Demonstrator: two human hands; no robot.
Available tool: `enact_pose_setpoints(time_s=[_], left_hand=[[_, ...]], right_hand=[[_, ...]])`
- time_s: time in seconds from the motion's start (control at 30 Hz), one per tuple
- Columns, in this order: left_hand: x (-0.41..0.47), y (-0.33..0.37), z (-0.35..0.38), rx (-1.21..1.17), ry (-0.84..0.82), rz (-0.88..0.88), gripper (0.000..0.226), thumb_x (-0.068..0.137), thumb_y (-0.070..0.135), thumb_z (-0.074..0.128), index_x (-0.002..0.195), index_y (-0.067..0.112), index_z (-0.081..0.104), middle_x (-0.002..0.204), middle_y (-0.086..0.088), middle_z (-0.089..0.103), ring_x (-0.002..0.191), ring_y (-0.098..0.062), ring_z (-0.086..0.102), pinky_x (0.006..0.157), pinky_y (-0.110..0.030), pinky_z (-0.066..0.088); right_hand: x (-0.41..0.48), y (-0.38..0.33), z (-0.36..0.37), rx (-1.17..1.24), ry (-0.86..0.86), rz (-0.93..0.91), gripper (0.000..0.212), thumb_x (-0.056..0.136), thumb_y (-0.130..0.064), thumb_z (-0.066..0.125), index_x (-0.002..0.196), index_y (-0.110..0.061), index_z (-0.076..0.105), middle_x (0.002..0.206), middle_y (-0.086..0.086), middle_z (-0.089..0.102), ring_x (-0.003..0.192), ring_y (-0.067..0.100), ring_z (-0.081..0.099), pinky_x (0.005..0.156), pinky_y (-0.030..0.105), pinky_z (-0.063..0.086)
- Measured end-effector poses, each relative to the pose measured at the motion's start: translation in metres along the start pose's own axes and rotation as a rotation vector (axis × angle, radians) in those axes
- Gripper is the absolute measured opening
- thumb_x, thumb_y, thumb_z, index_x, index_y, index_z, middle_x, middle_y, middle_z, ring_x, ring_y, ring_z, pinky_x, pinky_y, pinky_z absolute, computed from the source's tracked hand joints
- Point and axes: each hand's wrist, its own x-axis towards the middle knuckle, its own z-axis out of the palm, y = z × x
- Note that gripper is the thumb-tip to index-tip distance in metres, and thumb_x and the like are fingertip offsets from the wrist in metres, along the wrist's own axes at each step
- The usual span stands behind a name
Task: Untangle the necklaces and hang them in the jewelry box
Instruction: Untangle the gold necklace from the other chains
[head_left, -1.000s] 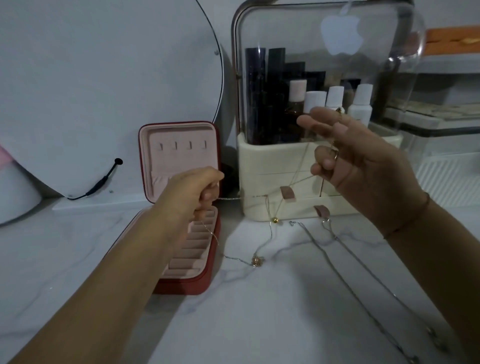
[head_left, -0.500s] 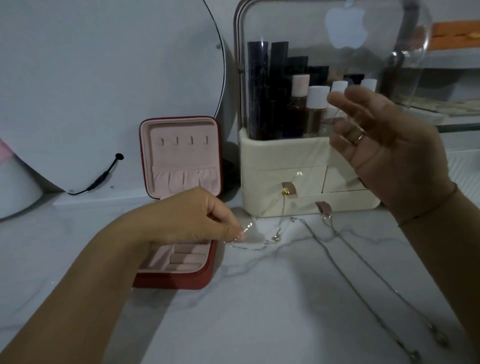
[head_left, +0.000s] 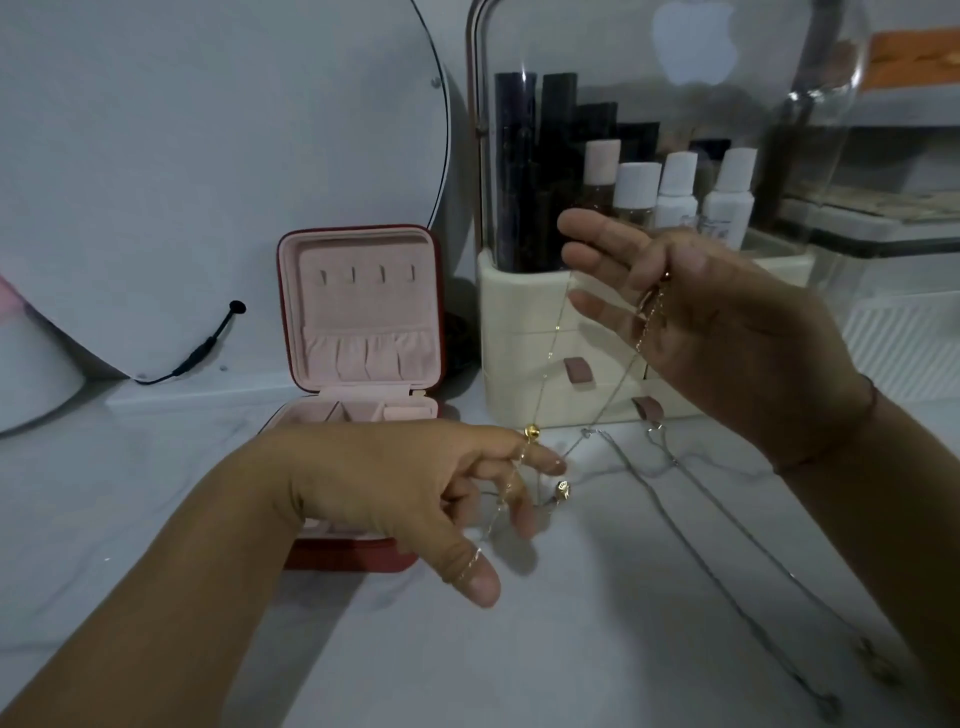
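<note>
As the chain (head_left: 549, 356) drapes over the open-fingered left hand (head_left: 415, 483) and right hand (head_left: 727, 322), parting them slowly should loosen it without tightening knots.

Dim, cool, grayish light is filling the scene and flattening the colours. A pale reflection is glowing on the clear cover (head_left: 685, 52) at the far right. The left hand (head_left: 395, 478) is casting a soft shadow on the countertop (head_left: 597, 649) just beneath it, and its fingertips (head_left: 524, 522) are smearing with motion blur. Straight lines are bowing toward the edges.
</note>
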Motion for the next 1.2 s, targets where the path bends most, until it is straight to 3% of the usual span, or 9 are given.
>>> enact_pose_setpoints(time_s=[0.1, 0.27, 0.4, 0.53, 0.63, 0.7, 0.77, 0.93, 1.2], left_hand=[[0.005, 0.001, 0.004, -0.072, -0.089, 0.105, 0.099, 0.070, -0.003, 0.078, 0.146, 0.032, 0.025, 0.132, 0.005, 0.053, 0.071, -0.013, 0.048, 0.065, -0.021, 0.047], [0.022, -0.002, 0.016, -0.303, -0.130, 0.300, 0.118, 0.069, 0.001, 0.077, 0.150, 0.034, -0.001, 0.149, -0.007, 0.033, 0.119, -0.028, 0.053, 0.099, -0.043, 0.043], [0.031, -0.004, 0.020, -0.537, 0.035, 0.391, 0.102, 0.070, -0.016, 0.062, 0.151, 0.024, 0.014, 0.149, -0.011, 0.037, 0.130, -0.029, 0.046, 0.106, -0.039, 0.037], [0.035, -0.001, 0.014, -0.791, 0.378, 0.358, 0.061, 0.072, -0.008, 0.052, 0.131, 0.007, 0.049, 0.129, -0.012, 0.061, 0.114, -0.022, 0.062, 0.098, -0.030, 0.048], [0.037, -0.001, 0.011, -0.910, 0.512, 0.298, 0.051, 0.075, 0.003, 0.062, 0.125, 0.003, 0.054, 0.097, -0.006, 0.072, 0.077, -0.015, 0.069, 0.082, -0.027, 0.055], [0.038, -0.001, 0.010, -1.034, 0.611, 0.260, 0.045, 0.077, 0.014, 0.060, 0.119, -0.002, 0.058, 0.066, -0.002, 0.063, 0.043, -0.008, 0.051, 0.064, -0.023, 0.054], [0.036, 0.000, 0.008, -1.120, 0.660, 0.255, 0.029, 0.078, 0.019, 0.055, 0.100, 0.003, 0.064, 0.053, 0.002, 0.046, 0.031, -0.004, 0.030, 0.044, -0.018, 0.044], [0.031, -0.004, 0.001, -1.126, 0.788, 0.160, 0.017, 0.092, 0.020, 0.050, 0.085, 0.011, 0.063, 0.060, 0.002, 0.054, 0.028, -0.002, 0.021, 0.031, -0.012, 0.020], [0.030, -0.009, 0.002, -0.806, 0.867, -0.010, 0.019, 0.094, 0.013, 0.053, 0.089, 0.006, 0.070, 0.072, -0.002, 0.068, 0.033, -0.002, 0.024, 0.030, -0.014, 0.018]], right_hand=[[0.000, -0.001, 0.002, 0.081, -0.058, -0.008, 0.028, 0.088, -0.023, 0.045, 0.076, -0.023, 0.071, 0.145, 0.004, 0.048, 0.134, 0.019, 0.045, 0.107, 0.033, 0.041], [0.000, -0.002, -0.004, 0.265, -0.173, -0.027, 0.015, 0.086, -0.029, 0.059, 0.083, -0.018, 0.068, 0.150, 0.011, 0.040, 0.137, 0.024, 0.040, 0.101, 0.037, 0.044], [0.000, -0.004, -0.010, 0.403, -0.195, -0.006, 0.016, 0.088, -0.025, 0.057, 0.084, -0.013, 0.067, 0.138, 0.012, 0.051, 0.120, 0.022, 0.054, 0.094, 0.036, 0.048], [-0.001, -0.005, -0.013, 0.387, -0.180, 0.002, 0.016, 0.085, -0.028, 0.059, 0.080, -0.015, 0.068, 0.113, 0.004, 0.064, 0.093, 0.014, 0.061, 0.085, 0.030, 0.051], [0.000, -0.006, -0.013, 0.391, -0.183, -0.004, 0.015, 0.083, -0.028, 0.061, 0.078, -0.016, 0.068, 0.107, 0.003, 0.064, 0.087, 0.012, 0.059, 0.083, 0.029, 0.051], [0.000, -0.007, -0.013, 0.391, -0.177, -0.008, 0.014, 0.081, -0.028, 0.062, 0.077, -0.016, 0.068, 0.107, 0.003, 0.063, 0.086, 0.012, 0.058, 0.083, 0.029, 0.050], [0.000, -0.007, -0.014, 0.377, -0.162, -0.014, 0.014, 0.080, -0.029, 0.063, 0.076, -0.017, 0.068, 0.110, 0.002, 0.062, 0.087, 0.012, 0.058, 0.084, 0.028, 0.050], [0.001, -0.005, -0.017, 0.315, -0.078, -0.031, 0.011, 0.076, -0.034, 0.066, 0.074, -0.024, 0.068, 0.128, 0.002, 0.059, 0.115, 0.015, 0.057, 0.095, 0.031, 0.047], [0.002, -0.004, -0.014, 0.284, 0.034, -0.050, 0.026, 0.085, -0.030, 0.044, 0.075, -0.028, 0.068, 0.145, 0.005, 0.048, 0.134, 0.019, 0.045, 0.103, 0.035, 0.044]])
